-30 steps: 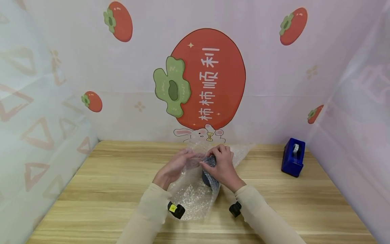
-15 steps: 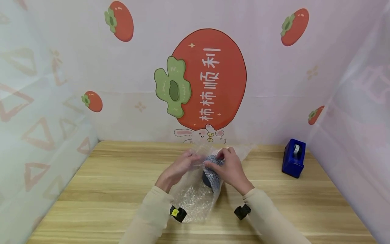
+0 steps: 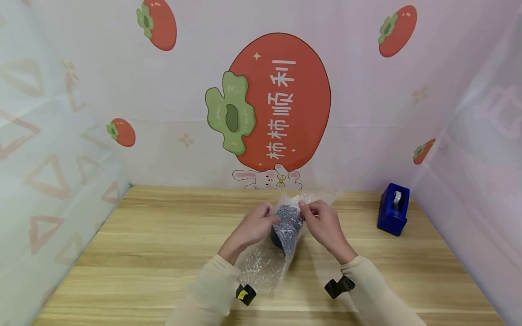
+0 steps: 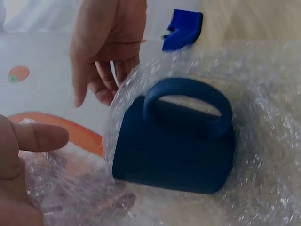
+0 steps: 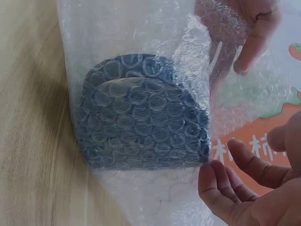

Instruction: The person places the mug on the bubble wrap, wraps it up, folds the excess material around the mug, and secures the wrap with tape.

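A dark blue mug (image 4: 174, 155) sits within a sheet of clear bubble wrap (image 3: 258, 269); its handle (image 4: 193, 89) shows uncovered in the left wrist view. On the other side the wrap lies over the mug, as the right wrist view shows. My left hand (image 3: 253, 227) is left of the mug, its fingers behind a flap of the wrap and its thumb (image 4: 44, 137) straight and apart from them. On the mug's right, my right hand (image 3: 326, 227) touches the wrap at the mug's edge with its lower fingertips, index finger and thumb apart.
A blue tape dispenser (image 3: 393, 210) stands at the back right of the wooden table (image 3: 142, 244). Behind rises a white cloth backdrop (image 3: 355, 104) with persimmon prints, and similar cloth hangs on both sides.
The right hand has slid off the mug's top toward the right. The left hand has come closer to the mug, and the flap near it has shifted.
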Demonstrator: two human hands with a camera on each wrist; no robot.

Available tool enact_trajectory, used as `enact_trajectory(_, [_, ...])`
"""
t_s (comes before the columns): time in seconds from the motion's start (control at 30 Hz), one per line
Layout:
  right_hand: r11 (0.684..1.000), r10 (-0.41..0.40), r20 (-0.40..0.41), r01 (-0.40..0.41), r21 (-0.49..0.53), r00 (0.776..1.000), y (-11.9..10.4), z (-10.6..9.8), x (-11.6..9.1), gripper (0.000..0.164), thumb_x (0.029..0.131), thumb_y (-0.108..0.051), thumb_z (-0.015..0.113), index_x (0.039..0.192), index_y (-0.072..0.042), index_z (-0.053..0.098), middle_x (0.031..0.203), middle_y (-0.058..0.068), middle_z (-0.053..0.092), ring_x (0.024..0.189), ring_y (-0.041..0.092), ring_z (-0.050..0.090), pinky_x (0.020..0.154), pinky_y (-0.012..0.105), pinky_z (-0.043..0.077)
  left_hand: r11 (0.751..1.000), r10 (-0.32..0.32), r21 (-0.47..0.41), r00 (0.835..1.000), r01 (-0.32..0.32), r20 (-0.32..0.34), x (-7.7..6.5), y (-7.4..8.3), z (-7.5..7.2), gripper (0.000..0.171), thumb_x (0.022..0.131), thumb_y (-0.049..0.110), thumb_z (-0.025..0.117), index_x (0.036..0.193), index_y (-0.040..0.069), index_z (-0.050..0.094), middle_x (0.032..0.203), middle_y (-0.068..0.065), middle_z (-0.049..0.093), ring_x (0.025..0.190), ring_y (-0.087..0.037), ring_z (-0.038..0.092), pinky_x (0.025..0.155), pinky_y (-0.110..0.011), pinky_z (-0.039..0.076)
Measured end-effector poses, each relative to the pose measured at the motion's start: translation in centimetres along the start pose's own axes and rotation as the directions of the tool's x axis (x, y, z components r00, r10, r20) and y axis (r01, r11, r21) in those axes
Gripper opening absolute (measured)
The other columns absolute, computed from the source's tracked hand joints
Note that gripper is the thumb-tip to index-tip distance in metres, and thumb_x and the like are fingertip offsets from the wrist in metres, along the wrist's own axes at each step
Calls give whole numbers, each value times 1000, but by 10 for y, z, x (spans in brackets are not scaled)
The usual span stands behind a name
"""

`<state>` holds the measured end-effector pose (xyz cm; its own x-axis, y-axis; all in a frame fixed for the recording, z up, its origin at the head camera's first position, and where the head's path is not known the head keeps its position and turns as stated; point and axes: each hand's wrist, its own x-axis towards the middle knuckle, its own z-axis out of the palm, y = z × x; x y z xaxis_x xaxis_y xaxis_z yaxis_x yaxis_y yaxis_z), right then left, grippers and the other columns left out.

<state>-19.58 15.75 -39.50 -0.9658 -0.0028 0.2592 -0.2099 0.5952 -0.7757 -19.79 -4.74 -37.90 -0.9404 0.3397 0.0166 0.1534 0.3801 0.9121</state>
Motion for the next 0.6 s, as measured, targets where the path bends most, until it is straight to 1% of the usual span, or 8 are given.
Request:
enact_trajectory(0.1, [991,100,24,-102,84,995,-3,-3,-1,56,105,-51,50,81,-6,74,97,9,65,86,23,67,78,39,54,991,39,129,999,-35,-26,-3,4,8,16,97,10,58,86,10,47,78,-4,45,74,-20,48,62,-31,38])
enact_trajectory(0.23, [968,185,52,-192,164,981,-5,-5,-2,66,100,-61,50,80,-4,75,102,10,64,92,24,69,86,41,53,954,132,278,989,-110,-62,-5,7,21,13,91,7,60,82,9,50,75,-2,46,72,-19,49,61,-31,39])
enact_trajectory(0.3, [964,198,57,-205,168,978,-7,-6,-2,66,98,-64,53,79,-4,74,100,8,64,90,21,67,84,39,53,937,170,319,983,-139,-71,-6,8,27,14,90,5,60,80,9,50,76,-2,47,75,-20,48,66,-33,40])
enact_trajectory(0.37, [969,191,62,-198,150,980,-9,-7,-2,65,95,-64,58,76,-3,73,87,6,62,76,18,61,71,34,51,924,185,352,980,-148,-73,-7,8,32,16,90,3,60,79,9,49,80,-2,47,81,-23,47,71,-34,40])
enact_trajectory(0.4, [973,179,61,-186,137,982,-10,-7,-3,62,94,-62,61,76,-4,72,82,5,60,70,17,58,65,32,48,919,185,366,980,-145,-75,-8,8,35,17,91,3,60,80,9,49,82,-2,47,84,-24,47,72,-35,40])
enact_trajectory(0.5, [986,131,50,-135,101,990,-10,-7,-4,44,94,-45,71,75,-5,70,75,4,57,66,16,50,58,29,42,906,173,402,982,-130,-73,-10,8,39,18,92,4,60,80,10,49,93,-5,50,94,-30,47,75,-38,40])
enact_trajectory(0.53, [989,112,47,-116,93,993,-9,-7,-4,38,95,-37,73,75,-5,70,74,5,57,65,16,49,56,28,42,901,171,415,983,-126,-73,-11,8,40,18,92,4,60,80,10,49,98,-7,52,97,-32,48,76,-39,42])
enact_trajectory(0.6, [992,85,37,-88,90,996,-6,-7,-5,25,94,-23,75,76,-6,70,82,4,61,70,15,52,59,28,44,892,170,435,983,-125,-67,-12,8,41,17,92,5,61,80,10,50,109,-13,56,104,-36,50,80,-43,44])
